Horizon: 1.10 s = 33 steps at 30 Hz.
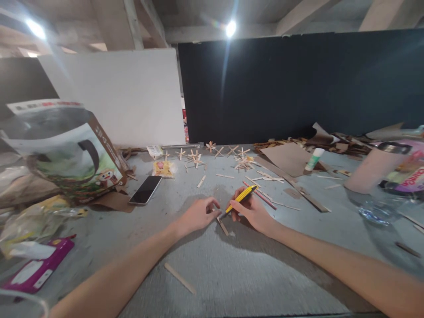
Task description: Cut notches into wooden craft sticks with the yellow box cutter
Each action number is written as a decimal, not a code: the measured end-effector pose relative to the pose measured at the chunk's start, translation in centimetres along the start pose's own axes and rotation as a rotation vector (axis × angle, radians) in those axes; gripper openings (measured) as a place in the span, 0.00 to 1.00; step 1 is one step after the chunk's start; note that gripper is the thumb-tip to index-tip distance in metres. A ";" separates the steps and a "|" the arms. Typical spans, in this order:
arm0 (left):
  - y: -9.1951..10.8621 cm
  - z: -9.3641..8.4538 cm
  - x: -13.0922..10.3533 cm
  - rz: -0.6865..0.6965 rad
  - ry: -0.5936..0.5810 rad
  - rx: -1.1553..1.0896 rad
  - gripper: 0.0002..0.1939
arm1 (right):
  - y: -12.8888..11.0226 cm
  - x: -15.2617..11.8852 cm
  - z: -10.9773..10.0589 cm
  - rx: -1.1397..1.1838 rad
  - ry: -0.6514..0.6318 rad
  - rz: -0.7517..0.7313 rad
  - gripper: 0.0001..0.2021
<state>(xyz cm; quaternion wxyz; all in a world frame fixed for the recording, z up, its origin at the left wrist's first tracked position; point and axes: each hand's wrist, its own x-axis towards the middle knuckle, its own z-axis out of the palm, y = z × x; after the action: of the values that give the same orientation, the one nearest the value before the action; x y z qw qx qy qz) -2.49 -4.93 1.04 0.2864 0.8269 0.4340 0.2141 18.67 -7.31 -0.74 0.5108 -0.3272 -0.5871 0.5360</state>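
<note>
My right hand (250, 210) is wrapped round a yellow utility knife (241, 194), its tip pointing down and left toward a short wooden stick (223, 227) on the grey table. Beside it, my left hand (200, 213) has its fingers curled at the upper end of that stick; whether they pinch it is too small to tell. Nearer the front edge lies a loose wooden stick (179, 278). Behind my hands are several crossed-stick pieces (195, 157), and a red pencil (265, 199) rests by my right hand among thin sticks.
On the left are a phone (145, 190), a large printed bag (76, 154), and a purple packet (39, 265). To the right stand a glue stick (314, 159) and a pink bottle (376, 168), with cardboard (288, 158) behind. White and black panels rise at the back.
</note>
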 end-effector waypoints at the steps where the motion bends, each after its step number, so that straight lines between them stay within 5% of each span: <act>1: 0.0 0.0 0.0 0.003 0.003 0.002 0.11 | 0.1 0.0 0.0 -0.012 0.002 -0.003 0.25; 33: 0.2 0.0 0.3 -0.012 -0.009 0.036 0.12 | 0.7 0.1 -0.3 -0.093 0.045 0.001 0.24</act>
<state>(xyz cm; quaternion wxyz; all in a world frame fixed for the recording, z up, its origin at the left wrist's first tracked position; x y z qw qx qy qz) -2.22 -4.75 1.17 0.2746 0.8302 0.4414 0.2010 18.83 -6.95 -1.39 0.5080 -0.3628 -0.5996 0.5008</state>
